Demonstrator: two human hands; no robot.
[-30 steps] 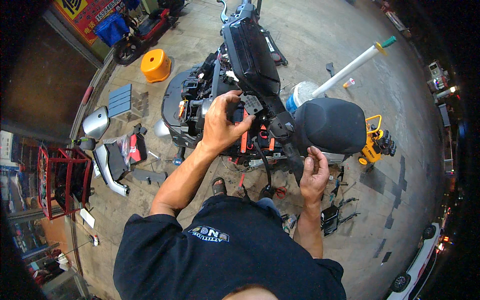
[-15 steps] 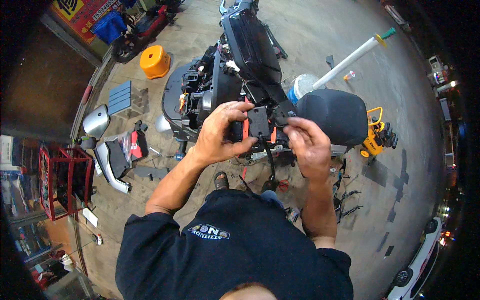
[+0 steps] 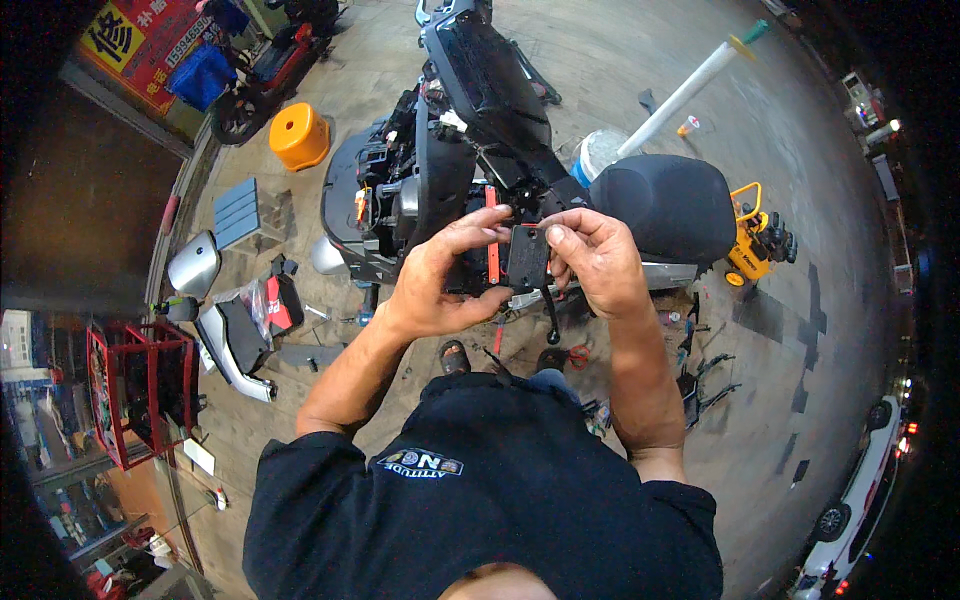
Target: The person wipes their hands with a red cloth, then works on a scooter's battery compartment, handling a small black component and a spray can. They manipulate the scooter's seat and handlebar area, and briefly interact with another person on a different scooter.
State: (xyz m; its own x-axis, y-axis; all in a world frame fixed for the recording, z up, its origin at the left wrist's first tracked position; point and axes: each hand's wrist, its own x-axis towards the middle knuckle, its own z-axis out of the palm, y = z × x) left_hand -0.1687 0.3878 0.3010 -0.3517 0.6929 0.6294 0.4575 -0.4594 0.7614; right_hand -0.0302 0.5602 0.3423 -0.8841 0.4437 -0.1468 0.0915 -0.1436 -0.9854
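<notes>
Two bare hands are sharing one flat black box (image 3: pixel 527 258) here, and it's hanging in front of the opened-up scooter (image 3: pixel 446 170), between the left hand (image 3: pixel 445 275) and the right hand (image 3: pixel 600 265). An orange-red strip (image 3: pixel 492 245) is showing just left of the box, and the black seat (image 3: pixel 662 208) is sitting off to the upper right.

Left hand is making a wide C: fingertips are bearing near the upper left corner, thumb is bracing the lower left one, and the palm is standing clear of the box. Right hand is forming a much smaller grip, thumb and forefinger pinching at the upper right corner. The contact itself is hiding behind the thumb, so I'm not swearing to how firm it is.

Handling-wise, I'm guessing light and stiff: it's looking like hard plastic, nothing sagging or bending. Probably not super fragile, but I'd be going easy on the corners. The face is looking fairly smooth and might be feeling a bit slick, so I'd be taking it by opposite edges rather than pressing on the flat.
</notes>
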